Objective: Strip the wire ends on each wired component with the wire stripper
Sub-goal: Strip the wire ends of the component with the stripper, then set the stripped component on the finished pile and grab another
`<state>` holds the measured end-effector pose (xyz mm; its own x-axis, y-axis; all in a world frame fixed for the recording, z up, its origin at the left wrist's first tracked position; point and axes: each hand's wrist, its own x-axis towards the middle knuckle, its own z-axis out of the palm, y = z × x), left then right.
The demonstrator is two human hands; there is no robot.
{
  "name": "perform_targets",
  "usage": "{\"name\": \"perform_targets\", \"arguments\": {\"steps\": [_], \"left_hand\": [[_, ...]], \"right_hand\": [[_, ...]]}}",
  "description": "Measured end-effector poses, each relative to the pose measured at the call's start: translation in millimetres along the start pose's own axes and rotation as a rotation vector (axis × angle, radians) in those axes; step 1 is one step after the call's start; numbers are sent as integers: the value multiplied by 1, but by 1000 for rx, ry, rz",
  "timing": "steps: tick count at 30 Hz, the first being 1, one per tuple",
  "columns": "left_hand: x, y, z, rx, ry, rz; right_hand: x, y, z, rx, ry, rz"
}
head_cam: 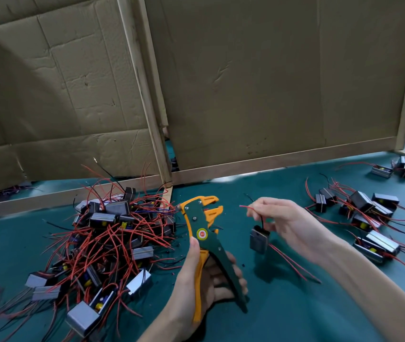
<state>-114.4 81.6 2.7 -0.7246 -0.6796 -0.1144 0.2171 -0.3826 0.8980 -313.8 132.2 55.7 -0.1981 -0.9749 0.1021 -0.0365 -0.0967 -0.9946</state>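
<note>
Left hand grip is wrapped round the wire stripper handles, jaws standing apart and aimed up-right; right hand grip pinches a red wire just behind its tip, component dangling below it above the worktop; tip is near the jaws, not in yet; I'd feed it in square and shallow, keep the other leads clear, then squeeze; pile at left probably still to do.
</note>
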Motion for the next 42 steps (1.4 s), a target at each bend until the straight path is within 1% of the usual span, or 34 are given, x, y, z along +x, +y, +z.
{"name": "perform_targets", "arguments": {"steps": [1, 2, 3, 4, 5, 6, 7, 9, 10, 11, 12, 13, 14, 15, 17, 18, 19, 20, 21, 22, 24, 25, 26, 27, 29, 30, 31, 32, 33, 34, 36, 37, 40, 42], "left_hand": [[1, 0, -2, -49, 19, 13], [1, 0, -3, -79, 38, 23], [1, 0, -3, -95, 46, 24], [0, 1, -2, -87, 39, 25], [-1, 1, -1, -68, 25, 22], [-1, 1, -1, -41, 7, 13], [-1, 0, -1, -9, -14, 2], [-2, -2, -1, 33, -56, -11], [-2, -3, -1, 41, -74, -11], [-3, -3, -2, 41, -86, -10], [-3, -3, -2, 36, -92, -13], [-2, -2, -1, 30, -89, -22], [-2, -1, -1, 23, -84, -32], [-1, -1, -1, 19, -81, -45], [0, 0, -1, 9, -90, -62], [1, 0, -2, 2, -96, -67], [1, 0, -2, -7, -96, -71], [1, 0, -2, -20, -91, -75], [1, 0, -2, -35, -84, -74], [1, 0, -2, -41, -80, -71], [2, 0, -1, -41, -76, -72], [2, -1, -2, -50, -69, -75], [2, -1, -3, -66, -58, -80], [2, -1, -3, -96, -45, -86], [2, 1, -4, -202, -16, -102], [2, 2, -5, -269, -5, -112], [2, 3, -7, -335, 1, -124], [3, 3, -8, -395, 3, -136], [3, 4, -10, -440, 3, -145], [3, 4, -11, -470, 5, -149], [4, 6, -13, -495, 17, -141], [4, 6, -14, -494, 23, -135], [6, 6, -14, -463, 20, -119], [7, 5, -13, -451, 1, -112]], "right_hand": [[7, 1, -1, -105, 136, -29], [15, 3, 0, -139, 269, -46], [25, 4, 3, -115, 366, -50], [35, 5, 8, -68, 411, -48], [44, 4, 15, -9, 393, -43], [53, 2, 23, 54, 309, -28], [60, 0, 33, 126, 170, 2], [69, -2, 49, 215, -127, 135], [72, -1, 54, 227, -220, 211], [73, -1, 56, 214, -257, 255], [74, 1, 56, 172, -240, 248], [73, 3, 55, 108, -175, 191], [70, 6, 49, 14, -67, 102], [66, 11, 40, -116, 77, 5], [56, 21, 10, -511, 431, -173], [52, 25, -8, -751, 596, -206], [50, 27, -27, -971, 738, -178], [49, 28, -45, -1153, 838, -86], [50, 30, -61, -1271, 897, 50], [49, 30, -73, -1334, 910, 207], [46, 34, -85, -1384, 806, 481], [45, 39, -89, -1405, 738, 556], [44, 44, -92, -1432, 691, 573], [43, 47, -94, -1452, 672, 536], [43, 47, -95, -1399, 681, 355], [42, 44, -92, -1283, 668, 241], [42, 40, -87, -1112, 623, 134], [42, 36, -81, -941, 547, 54], [41, 32, -74, -826, 454, 8], [40, 29, -67, -797, 361, -1], [39, 27, -57, -882, 205, 25], [39, 28, -54, -930, 164, 39], [38, 28, -55, -972, 135, 73], [37, 25, -56, -989, 85, 96]]}}
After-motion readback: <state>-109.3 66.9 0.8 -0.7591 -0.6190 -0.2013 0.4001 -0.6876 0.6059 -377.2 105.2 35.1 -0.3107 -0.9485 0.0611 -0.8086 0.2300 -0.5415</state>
